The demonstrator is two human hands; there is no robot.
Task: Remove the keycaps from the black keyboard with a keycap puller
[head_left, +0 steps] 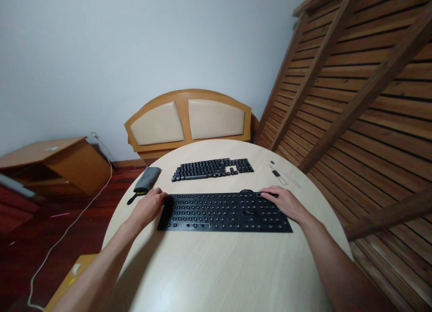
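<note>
A black keyboard [219,217] with its keycaps off lies flat on the round table, its bare switches showing in rows. My left hand [150,205] is closed round its upper left corner. At the upper right corner my right hand [284,202] grips the far edge, with some fingertips hidden. Behind the keyboard, the loose black keycaps [202,169] are laid out in keyboard order, with a gap toward the right. A wire keycap puller [276,173] rests at the far right. Beyond my left hand is a grey cloth pouch [148,178] with a dark strap.
The pale round table [216,271] stands before a wooden headboard [185,118] with cream panels. Slatted wood [364,91] leans along the right side. At left are a wooden cabinet [72,163] and a white cable [72,222] across the dark red floor.
</note>
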